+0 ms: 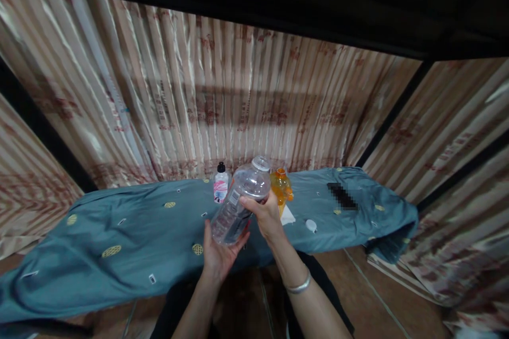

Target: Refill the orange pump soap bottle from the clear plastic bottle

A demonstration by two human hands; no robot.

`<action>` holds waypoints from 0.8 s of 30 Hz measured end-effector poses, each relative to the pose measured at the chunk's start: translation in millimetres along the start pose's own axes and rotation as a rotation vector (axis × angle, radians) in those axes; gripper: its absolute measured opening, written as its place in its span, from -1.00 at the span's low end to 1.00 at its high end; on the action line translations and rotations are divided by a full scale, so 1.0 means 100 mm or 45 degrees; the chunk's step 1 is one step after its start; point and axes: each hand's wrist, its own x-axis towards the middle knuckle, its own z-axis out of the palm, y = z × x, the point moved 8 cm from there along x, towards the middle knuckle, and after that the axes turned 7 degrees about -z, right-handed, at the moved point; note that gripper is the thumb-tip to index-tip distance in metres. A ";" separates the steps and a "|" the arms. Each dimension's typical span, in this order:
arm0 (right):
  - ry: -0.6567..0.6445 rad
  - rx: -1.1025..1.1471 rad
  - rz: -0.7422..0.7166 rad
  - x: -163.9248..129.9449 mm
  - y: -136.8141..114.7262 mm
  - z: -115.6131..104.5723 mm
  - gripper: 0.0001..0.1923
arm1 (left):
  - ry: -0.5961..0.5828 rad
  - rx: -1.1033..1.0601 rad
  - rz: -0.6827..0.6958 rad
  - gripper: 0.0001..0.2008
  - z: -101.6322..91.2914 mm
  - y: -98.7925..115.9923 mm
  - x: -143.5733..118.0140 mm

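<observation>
A clear plastic bottle (242, 198) with a white cap is held tilted above the front of a surface covered with a blue-grey cloth (119, 233). My left hand (218, 254) cups its base from below, palm up. My right hand (265, 216) grips its upper body from the right; a silver bangle sits on that wrist. Behind the bottle stand a small white bottle with a black cap and pink label (221, 183) and an orange bottle (281, 186), both upright on the cloth.
A loose white cap (310, 225) and a white paper scrap (287, 215) lie right of my hands. A dark flat object (342, 196) rests further right. Striped beige curtains (238, 100) hang close behind. Brown tiled floor lies below.
</observation>
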 end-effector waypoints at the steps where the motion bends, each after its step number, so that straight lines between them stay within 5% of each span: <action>1: 0.006 -0.004 0.010 0.00 0.05 -0.02 -0.32 | 0.040 -0.018 0.016 -0.46 0.00 0.00 0.00; 7: -0.018 -0.025 0.065 0.05 0.25 -0.16 -0.22 | 0.192 -0.033 0.095 -0.56 -0.02 0.03 0.05; 15: -0.334 -0.321 -0.166 0.16 0.07 -0.24 -0.15 | 0.294 -0.018 0.218 -0.70 -0.13 0.18 0.13; 18: -0.263 -0.451 -0.311 0.23 -0.09 -0.53 -0.12 | 0.324 -0.024 0.243 -0.78 -0.13 0.21 0.14; 24: 0.129 -0.911 -0.405 0.50 -0.22 -1.42 -0.07 | 0.318 -0.012 0.300 -0.76 -0.15 0.26 0.18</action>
